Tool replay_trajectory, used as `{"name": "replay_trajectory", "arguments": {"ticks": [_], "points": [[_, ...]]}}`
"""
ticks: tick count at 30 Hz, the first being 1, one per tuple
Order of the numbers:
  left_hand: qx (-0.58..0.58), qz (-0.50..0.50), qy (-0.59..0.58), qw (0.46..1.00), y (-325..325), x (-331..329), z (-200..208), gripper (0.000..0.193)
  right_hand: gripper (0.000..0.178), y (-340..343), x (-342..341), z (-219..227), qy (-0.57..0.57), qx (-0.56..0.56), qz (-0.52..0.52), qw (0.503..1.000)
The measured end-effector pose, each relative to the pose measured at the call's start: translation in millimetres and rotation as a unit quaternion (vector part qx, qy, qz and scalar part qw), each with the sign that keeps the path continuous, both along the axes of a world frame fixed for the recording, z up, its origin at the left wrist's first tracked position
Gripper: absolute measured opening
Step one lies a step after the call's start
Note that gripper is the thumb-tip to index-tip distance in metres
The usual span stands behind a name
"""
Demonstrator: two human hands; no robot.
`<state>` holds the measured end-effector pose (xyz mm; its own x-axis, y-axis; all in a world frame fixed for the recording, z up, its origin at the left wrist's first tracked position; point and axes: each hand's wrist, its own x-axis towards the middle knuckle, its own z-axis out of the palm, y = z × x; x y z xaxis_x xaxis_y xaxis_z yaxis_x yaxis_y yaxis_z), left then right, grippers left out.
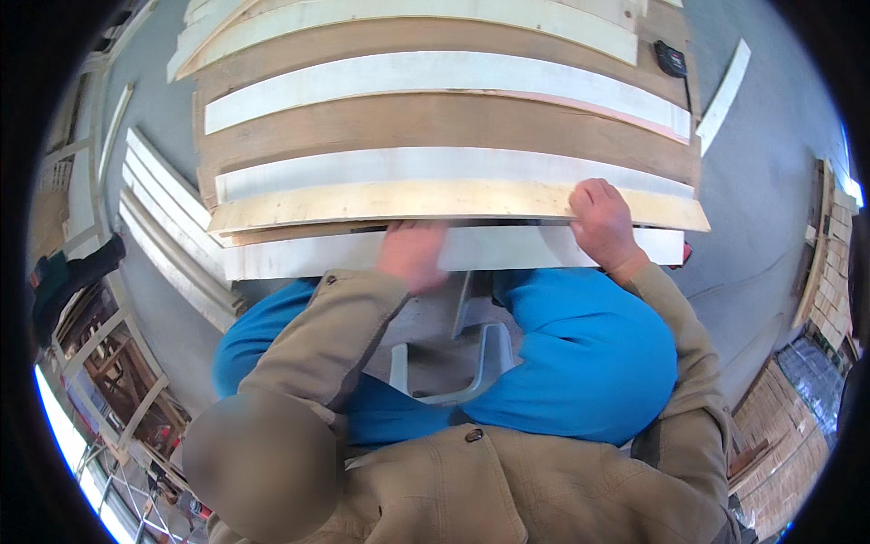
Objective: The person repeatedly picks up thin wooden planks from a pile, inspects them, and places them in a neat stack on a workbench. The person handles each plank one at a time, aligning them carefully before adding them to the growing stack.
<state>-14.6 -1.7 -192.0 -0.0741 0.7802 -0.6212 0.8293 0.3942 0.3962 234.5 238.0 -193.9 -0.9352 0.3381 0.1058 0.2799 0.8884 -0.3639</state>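
Observation:
A long pale wooden board [462, 199] lies crosswise in front of me, its near edge raised over a dark gap. My right hand [600, 222] is closed on this board toward its right end, with the fingers curled over its face. Closer to my lap runs a white board [313, 256], which passes under my right wrist. My left hand [414, 257] reaches across that white board at the gap. Motion smears it, and its fingertips are hidden beneath the pale board's edge. Just beyond lies another white board [435, 163].
The boards rest on a brown panel [362, 127], with more white boards [435, 72] farther off. A black tape measure [671, 59] sits at its far right corner. Several white planks [172, 213] lie on the grey floor at left. Stacked wood [829, 245] stands at right.

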Motion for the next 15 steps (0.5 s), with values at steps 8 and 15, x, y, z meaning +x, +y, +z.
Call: {"name": "replay_trajectory", "arguments": {"ticks": [8, 15], "points": [[0.025, -0.006, 0.02, 0.999, 1, 2, 5, 0.084, 0.025, -1, 2, -5, 0.024, 0.012, -0.003, 1.0], [-0.026, 0.018, -0.011, 0.999, 5, -2, 6, 0.084, 0.011, -1, 4, -13, 0.027, 0.017, -0.011, 0.999]]}}
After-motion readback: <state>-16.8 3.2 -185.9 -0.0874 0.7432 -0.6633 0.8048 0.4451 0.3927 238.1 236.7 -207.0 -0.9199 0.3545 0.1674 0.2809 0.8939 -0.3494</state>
